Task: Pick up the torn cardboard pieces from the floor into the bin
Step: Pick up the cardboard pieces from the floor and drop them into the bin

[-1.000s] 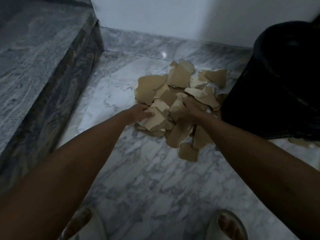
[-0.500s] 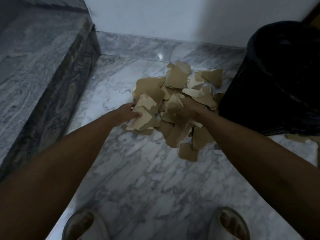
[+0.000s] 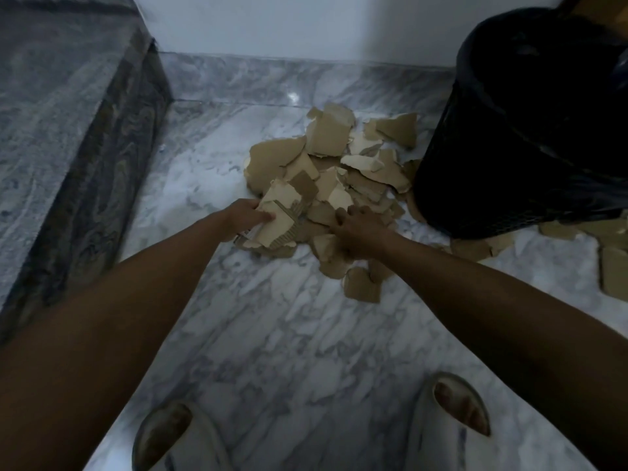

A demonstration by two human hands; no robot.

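Note:
A heap of torn tan cardboard pieces (image 3: pixel 334 144) lies on the marble floor beside a black mesh bin (image 3: pixel 530 130) lined with a dark bag. My left hand (image 3: pixel 246 214) is closed on a stack of pale cardboard pieces (image 3: pixel 278 219) at the heap's near left edge. My right hand (image 3: pixel 358 226) lies on the near middle of the heap, fingers curled among the pieces; whether it grips one is hard to tell. More pieces (image 3: pixel 611 266) lie on the floor to the right of the bin's base.
A raised grey marble step (image 3: pixel 61 107) runs along the left. A white wall (image 3: pixel 289 25) closes the back. My two feet in pale slippers (image 3: pixel 170 433) stand at the bottom of the view on the marble floor (image 3: pixel 278 351).
My left hand has pulled its stack of pieces a little left and nearer, out of the heap. My right hand stayed on the heap's middle. The view widened to show pieces right of the bin.

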